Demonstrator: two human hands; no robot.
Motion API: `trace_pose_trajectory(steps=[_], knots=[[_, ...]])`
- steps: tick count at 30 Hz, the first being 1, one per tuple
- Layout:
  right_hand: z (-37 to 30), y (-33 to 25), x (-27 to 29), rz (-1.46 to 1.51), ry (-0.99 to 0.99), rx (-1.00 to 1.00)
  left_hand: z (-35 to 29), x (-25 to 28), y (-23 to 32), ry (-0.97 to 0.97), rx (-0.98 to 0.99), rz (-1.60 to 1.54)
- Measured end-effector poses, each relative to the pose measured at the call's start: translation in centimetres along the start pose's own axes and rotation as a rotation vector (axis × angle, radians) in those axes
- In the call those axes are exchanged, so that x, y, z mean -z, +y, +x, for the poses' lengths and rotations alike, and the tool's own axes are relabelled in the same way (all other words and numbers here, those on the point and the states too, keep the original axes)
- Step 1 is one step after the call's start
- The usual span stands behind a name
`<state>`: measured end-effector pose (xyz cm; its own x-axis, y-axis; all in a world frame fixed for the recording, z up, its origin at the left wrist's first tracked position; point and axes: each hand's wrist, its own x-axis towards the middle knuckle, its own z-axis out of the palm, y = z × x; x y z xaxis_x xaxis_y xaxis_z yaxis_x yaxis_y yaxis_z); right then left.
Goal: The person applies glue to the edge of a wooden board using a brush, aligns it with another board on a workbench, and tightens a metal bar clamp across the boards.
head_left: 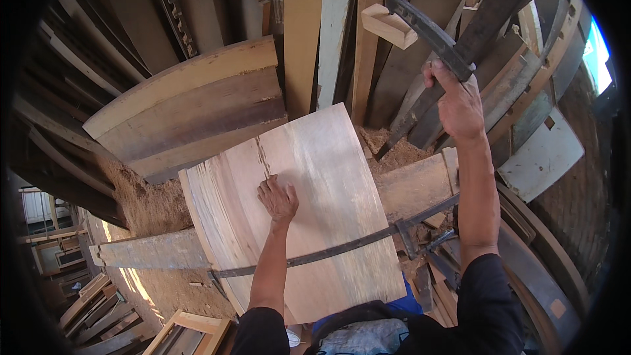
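Note:
My right hand [460, 105] is raised at the upper right, fingers closed around the end of a dark metal bar clamp [427, 26]. The clamp's screw points up toward the top edge, and a small pale wood block [389, 26] shows beside it. Below, my left hand [278, 198] lies on a wide pale wood panel [328, 164], fingers apart, beside a dark streak in the grain. Across the panel's near part runs a second bar clamp [342, 248], its jaws at the two side edges.
A board of several joined strips [190, 98] leans beyond the panel. Many upright planks [302, 46] stand behind it. Sawdust [151, 204] covers the surface at left. A worn beam [158, 250] passes under the panel. Wood offcuts [102, 315] lie at lower left.

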<state>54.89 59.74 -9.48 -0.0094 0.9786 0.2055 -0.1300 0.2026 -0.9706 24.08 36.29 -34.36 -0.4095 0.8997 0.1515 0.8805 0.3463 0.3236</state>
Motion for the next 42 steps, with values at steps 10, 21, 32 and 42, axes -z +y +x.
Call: trace_pose_trajectory(steps=[10,21,32,42], knots=[[-2.8,-12.8,-1.6,-0.317,-0.012,0.291,1.1,4.3,22.4,-0.405,-0.486,-0.559],[-8.3,-20.3,5.3,0.009,0.317,0.492,3.3,2.0,32.3,-0.451,-0.433,-0.814],[-14.7,-14.1,18.1,0.465,-0.277,0.303,-1.5,-1.5,35.1,-0.523,-0.449,-0.93],[-23.9,-10.1,22.3,0.422,0.424,0.176,-4.0,-1.6,36.6,-0.351,-0.517,-0.621]])
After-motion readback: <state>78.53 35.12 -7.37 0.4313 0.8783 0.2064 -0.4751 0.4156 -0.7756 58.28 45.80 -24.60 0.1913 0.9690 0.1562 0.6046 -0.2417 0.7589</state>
